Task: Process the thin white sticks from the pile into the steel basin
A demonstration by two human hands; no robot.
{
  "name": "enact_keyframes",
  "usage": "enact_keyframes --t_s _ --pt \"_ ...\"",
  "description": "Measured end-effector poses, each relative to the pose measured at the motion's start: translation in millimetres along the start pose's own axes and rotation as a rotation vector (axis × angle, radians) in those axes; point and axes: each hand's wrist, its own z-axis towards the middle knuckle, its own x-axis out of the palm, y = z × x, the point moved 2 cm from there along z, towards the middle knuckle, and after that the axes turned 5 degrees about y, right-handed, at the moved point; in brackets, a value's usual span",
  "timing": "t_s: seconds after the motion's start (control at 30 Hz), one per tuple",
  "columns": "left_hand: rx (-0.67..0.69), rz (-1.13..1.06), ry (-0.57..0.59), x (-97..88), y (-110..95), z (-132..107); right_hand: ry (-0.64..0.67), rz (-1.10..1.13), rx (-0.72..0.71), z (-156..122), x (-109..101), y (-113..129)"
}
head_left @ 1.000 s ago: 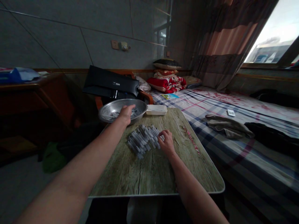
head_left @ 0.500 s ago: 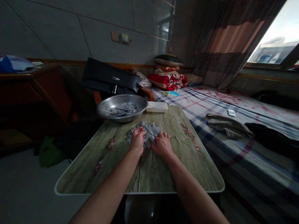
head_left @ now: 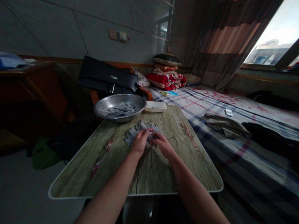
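A pile of clear, pen-like tubes with dark ends [head_left: 132, 133] lies on the wood-patterned table [head_left: 154, 174]. My left hand [head_left: 140, 141] is closed over the near side of the pile, thumb and fingers around a few of the tubes. Beside it, my right hand [head_left: 162, 143] curls its fingers about the near ends of tubes, close to my left fingertips. How many tubes each hand holds is hidden by the fingers. Beyond the pile, a steel basin [head_left: 120, 118] contains many similar tubes, with a white plastic tray [head_left: 156, 107] to its right.
Behind the basin a black monitor [head_left: 107, 76] leans on a wooden chair [head_left: 146, 93]. A bed with a plaid sheet [head_left: 193, 102] runs along the right side, with a grey cloth [head_left: 224, 126] on it. At left stands a wooden desk [head_left: 35, 84].
My right hand has moved from the pile's right side in toward my left hand, its fingers now curled. My left hand has shifted slightly right over the tubes. The view has turned slightly.
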Motion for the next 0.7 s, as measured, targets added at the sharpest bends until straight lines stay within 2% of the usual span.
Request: enact_keyframes --t_s 0.1,0.2,0.33,0.47,0.57,0.7 --pt "-0.072 -0.028 0.119 -2.7 3 -2 0.120 0.465 0.178 -3 7 0" --pt "-0.034 -0.004 0.158 -5.8 5 -4 0.155 0.620 0.302 -6 11 1" --pt "-0.017 -0.002 0.174 -3.5 9 -7 0.203 0.625 0.362 -9 14 4" --pt "0.021 0.043 0.120 0.9 6 -10 0.225 0.580 0.323 -10 16 5" --pt "0.058 0.104 0.125 2.6 2 -11 0.229 0.560 0.313 -10 17 4" --pt "0.064 0.056 0.086 2.4 5 -10 0.177 0.509 0.282 -8 20 3"
